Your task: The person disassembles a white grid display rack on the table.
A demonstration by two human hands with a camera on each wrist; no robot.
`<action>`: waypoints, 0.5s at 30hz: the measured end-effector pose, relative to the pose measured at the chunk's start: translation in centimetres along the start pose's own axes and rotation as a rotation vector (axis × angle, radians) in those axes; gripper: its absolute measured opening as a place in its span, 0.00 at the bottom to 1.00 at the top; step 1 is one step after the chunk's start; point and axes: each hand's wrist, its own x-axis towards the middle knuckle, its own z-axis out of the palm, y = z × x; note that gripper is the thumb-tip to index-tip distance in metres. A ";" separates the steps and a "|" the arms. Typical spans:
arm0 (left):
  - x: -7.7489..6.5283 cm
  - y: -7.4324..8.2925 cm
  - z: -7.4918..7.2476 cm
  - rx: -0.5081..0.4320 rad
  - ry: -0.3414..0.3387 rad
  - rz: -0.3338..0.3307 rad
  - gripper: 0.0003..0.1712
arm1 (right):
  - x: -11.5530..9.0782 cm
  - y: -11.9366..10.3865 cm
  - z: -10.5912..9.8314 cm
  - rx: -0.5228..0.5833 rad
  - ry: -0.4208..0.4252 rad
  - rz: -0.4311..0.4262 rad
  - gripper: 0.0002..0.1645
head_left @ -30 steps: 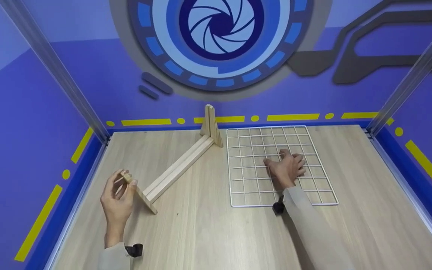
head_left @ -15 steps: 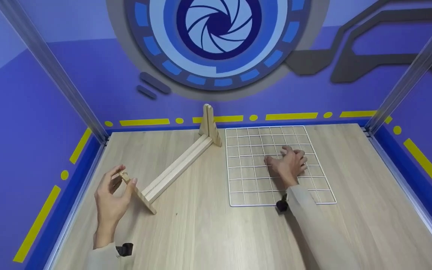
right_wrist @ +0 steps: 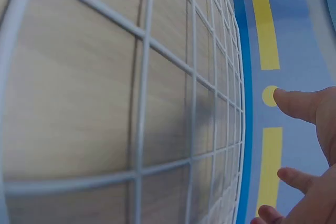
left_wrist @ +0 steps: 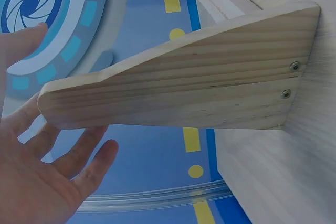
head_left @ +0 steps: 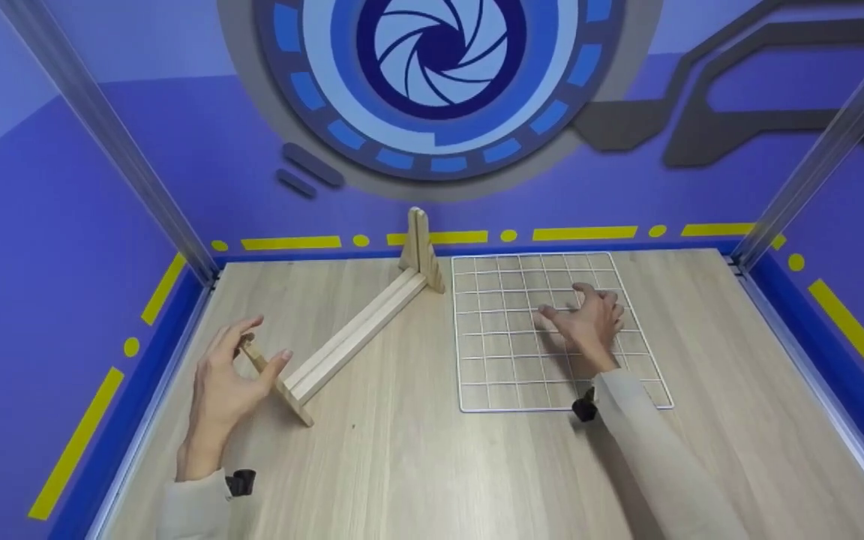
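Observation:
A wooden stand [head_left: 361,337] with two tapered uprights joined by a pair of rails stands at the left of the table. My left hand [head_left: 218,386] is around the top of its near upright [left_wrist: 184,85], thumb spread away from the wood. In the left wrist view the fingers lie behind the upright's tip; whether they touch it I cannot tell. A white wire grid panel [head_left: 507,356] lies flat to the right of the stand. Over it hovers my right hand [head_left: 589,322], fingers spread and loosely bent, holding nothing. The right wrist view shows that hand [right_wrist: 315,182] apart from the wires.
Blue printed walls [head_left: 312,217] enclose the wooden table [head_left: 417,465] at the back and both sides. Metal corner posts [head_left: 132,172] rise at the back corners. The stand's far upright [head_left: 421,255] is close to the back wall, beside the grid's far left corner.
My left thumb and fingers have spread apart, loosening from the near upright. My right hand has shifted a little right and farther from me above the grid. Stand and grid stay put.

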 end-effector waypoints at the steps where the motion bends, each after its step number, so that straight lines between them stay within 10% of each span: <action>1: 0.2 0.3 -0.1 0.022 -0.008 0.000 0.36 | 0.1 0.0 -0.3 0.000 -0.001 -0.012 0.50; 15: 4.8 6.1 0.5 0.334 -0.088 0.124 0.38 | 1.3 -1.1 -4.7 -0.086 -0.012 -0.167 0.52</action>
